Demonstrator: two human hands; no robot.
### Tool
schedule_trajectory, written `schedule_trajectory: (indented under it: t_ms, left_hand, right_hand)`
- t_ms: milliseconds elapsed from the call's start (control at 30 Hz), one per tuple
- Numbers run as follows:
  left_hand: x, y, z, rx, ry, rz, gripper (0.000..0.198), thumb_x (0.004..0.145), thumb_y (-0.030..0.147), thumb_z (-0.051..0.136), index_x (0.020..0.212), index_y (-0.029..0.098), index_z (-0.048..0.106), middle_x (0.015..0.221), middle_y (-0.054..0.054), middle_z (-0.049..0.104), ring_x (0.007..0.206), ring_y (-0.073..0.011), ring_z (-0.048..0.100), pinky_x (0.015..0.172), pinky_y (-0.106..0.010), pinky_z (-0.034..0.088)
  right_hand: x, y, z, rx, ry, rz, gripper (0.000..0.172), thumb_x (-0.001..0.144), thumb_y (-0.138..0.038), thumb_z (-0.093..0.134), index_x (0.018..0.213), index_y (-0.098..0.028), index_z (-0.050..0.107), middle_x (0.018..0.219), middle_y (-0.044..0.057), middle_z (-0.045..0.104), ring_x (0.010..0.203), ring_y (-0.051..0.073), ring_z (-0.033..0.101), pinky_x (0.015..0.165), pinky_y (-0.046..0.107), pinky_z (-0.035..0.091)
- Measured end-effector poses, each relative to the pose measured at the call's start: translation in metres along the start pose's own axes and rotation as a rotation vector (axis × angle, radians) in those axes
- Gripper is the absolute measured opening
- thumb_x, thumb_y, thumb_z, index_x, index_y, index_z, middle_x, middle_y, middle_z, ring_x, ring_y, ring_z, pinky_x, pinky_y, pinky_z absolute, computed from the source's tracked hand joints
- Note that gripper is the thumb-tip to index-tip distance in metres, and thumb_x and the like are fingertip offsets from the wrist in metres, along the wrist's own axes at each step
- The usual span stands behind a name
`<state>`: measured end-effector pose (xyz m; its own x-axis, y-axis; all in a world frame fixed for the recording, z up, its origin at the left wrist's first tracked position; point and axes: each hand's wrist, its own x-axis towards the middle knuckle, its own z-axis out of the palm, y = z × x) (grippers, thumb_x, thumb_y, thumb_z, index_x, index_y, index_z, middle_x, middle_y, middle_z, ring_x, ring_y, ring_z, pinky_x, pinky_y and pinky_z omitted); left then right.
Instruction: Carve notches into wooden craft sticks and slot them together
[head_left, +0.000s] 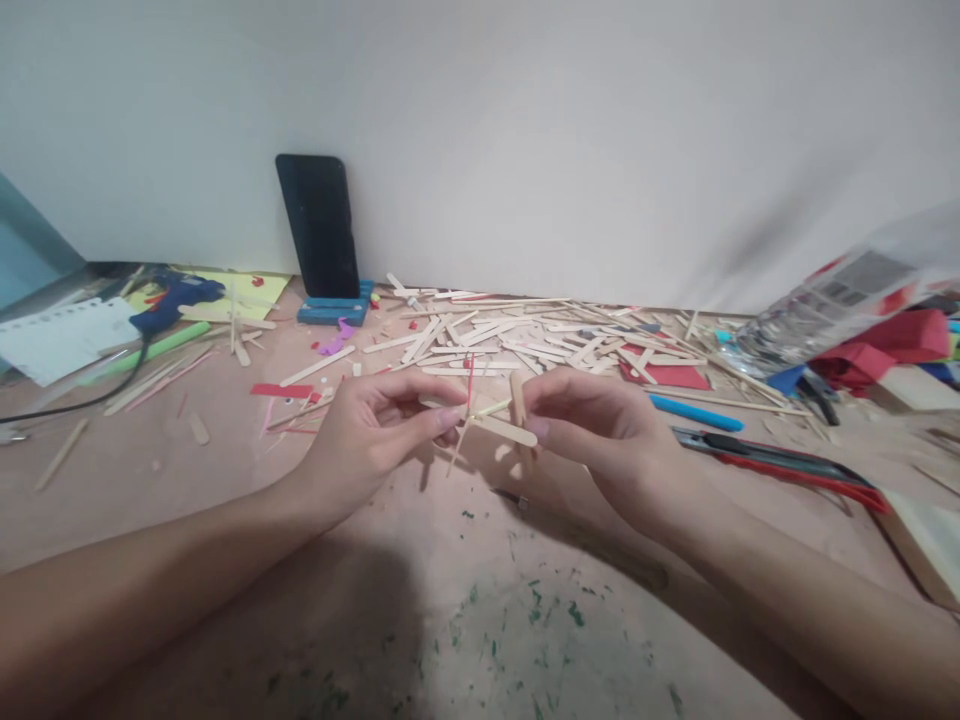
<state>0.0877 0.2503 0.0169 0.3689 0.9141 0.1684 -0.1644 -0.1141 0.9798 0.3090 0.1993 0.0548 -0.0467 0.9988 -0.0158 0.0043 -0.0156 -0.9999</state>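
Between my two hands, a small assembly of craft sticks [507, 430] is held just above the tabletop. Thin sticks cross at its left end, one of them red [471, 378]; an upright craft stick [517, 398] stands at its right end. My left hand [401, 420] pinches the left end between thumb and fingers. With the thumb against the right end, my right hand [592, 425] grips the other side. The fingertips behind the sticks are partly hidden.
Loose craft sticks [510, 340] are heaped along the wall. A dark phone [319, 225] leans on a blue stand [335, 308]. A utility knife [780, 465], a blue stick [696, 412] and a clear plastic bottle [825, 295] lie right. At left are a blue glue gun [176, 300] and cord.
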Motion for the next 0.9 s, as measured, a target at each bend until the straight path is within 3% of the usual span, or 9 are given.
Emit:
schedule_trajectory:
  t_ms: [167,367,633,900]
  left_hand:
    - [-0.001,-0.002,-0.003,-0.048,-0.04,0.016,0.005,0.091,0.019,0.081,0.095,0.021,0.082,0.092,0.0,0.078,0.079,-0.0087,0.073,0.074,-0.014,0.06]
    - [0.0,-0.004,-0.003,-0.11,-0.091,-0.002,0.004,0.092,0.02,0.08,0.096,0.02,0.078,0.087,0.001,0.074,0.073,-0.0093,0.068,0.067,-0.017,0.06]
    - [0.0,-0.004,-0.003,-0.111,-0.053,-0.041,0.011,0.09,0.023,0.081,0.099,0.018,0.077,0.083,-0.001,0.074,0.071,-0.011,0.068,0.066,-0.02,0.059]
    - [0.003,-0.007,-0.003,-0.155,-0.052,-0.048,0.01,0.089,0.022,0.081,0.098,0.019,0.077,0.08,0.0,0.073,0.072,-0.0106,0.068,0.067,-0.019,0.057]
  right_hand:
    - [0.011,0.008,-0.007,0.039,-0.005,0.062,0.008,0.079,-0.02,0.082,0.085,-0.024,0.086,0.078,0.001,0.075,0.065,0.011,0.062,0.064,0.023,0.05]
    - [0.015,0.011,-0.01,0.045,-0.029,0.14,0.004,0.08,-0.024,0.083,0.083,-0.022,0.085,0.059,-0.001,0.065,0.056,0.01,0.055,0.057,0.023,0.042]
    - [0.01,0.004,-0.007,0.169,-0.123,0.15,0.012,0.078,-0.024,0.086,0.09,-0.025,0.083,0.07,0.0,0.074,0.062,0.014,0.068,0.067,0.026,0.054]
    - [0.008,0.004,-0.007,0.167,-0.158,0.102,0.011,0.077,-0.028,0.091,0.086,-0.026,0.085,0.069,0.0,0.074,0.062,0.013,0.067,0.066,0.028,0.058]
